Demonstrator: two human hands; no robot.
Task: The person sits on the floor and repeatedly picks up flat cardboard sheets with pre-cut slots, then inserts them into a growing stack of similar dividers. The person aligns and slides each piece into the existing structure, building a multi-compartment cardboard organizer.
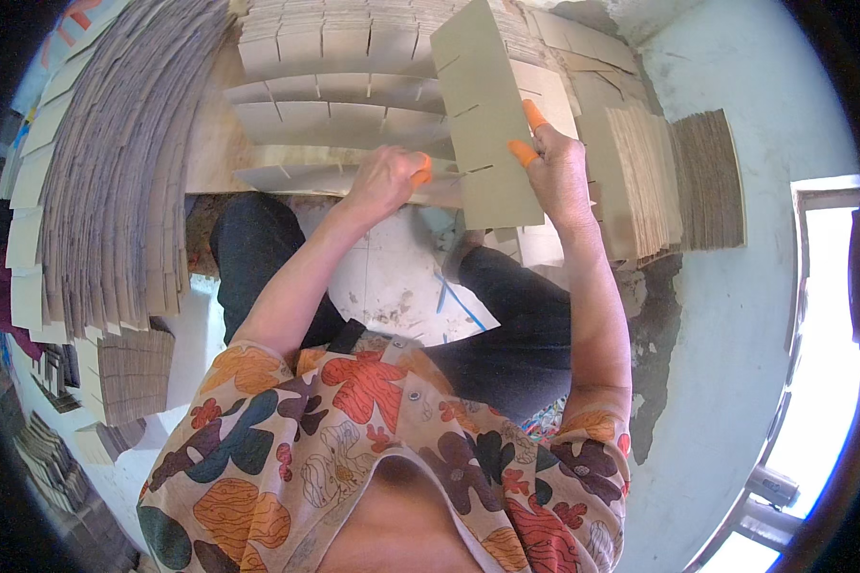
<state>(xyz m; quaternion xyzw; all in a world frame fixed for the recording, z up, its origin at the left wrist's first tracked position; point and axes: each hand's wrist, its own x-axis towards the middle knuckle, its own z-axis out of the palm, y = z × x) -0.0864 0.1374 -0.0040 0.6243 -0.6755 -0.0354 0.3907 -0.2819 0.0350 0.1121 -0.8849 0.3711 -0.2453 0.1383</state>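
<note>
My right hand, with orange covers on its thumb and a finger, grips the right edge of a slotted cardboard sheet. The sheet stands tilted and has several short slits cut from its left edge. Left of it, my left hand is closed, an orange cover showing at its fingertips; whatever it may hold is hidden. Close by that hand, a slotted cardboard strip lies along the front of the work surface. Two more slotted strips stand in rows behind it.
A tall stack of slotted cardboard rises at the left. More cardboard pieces are packed along the back, and stacked bundles stand at the right beside the pale wall. My legs are below the work surface.
</note>
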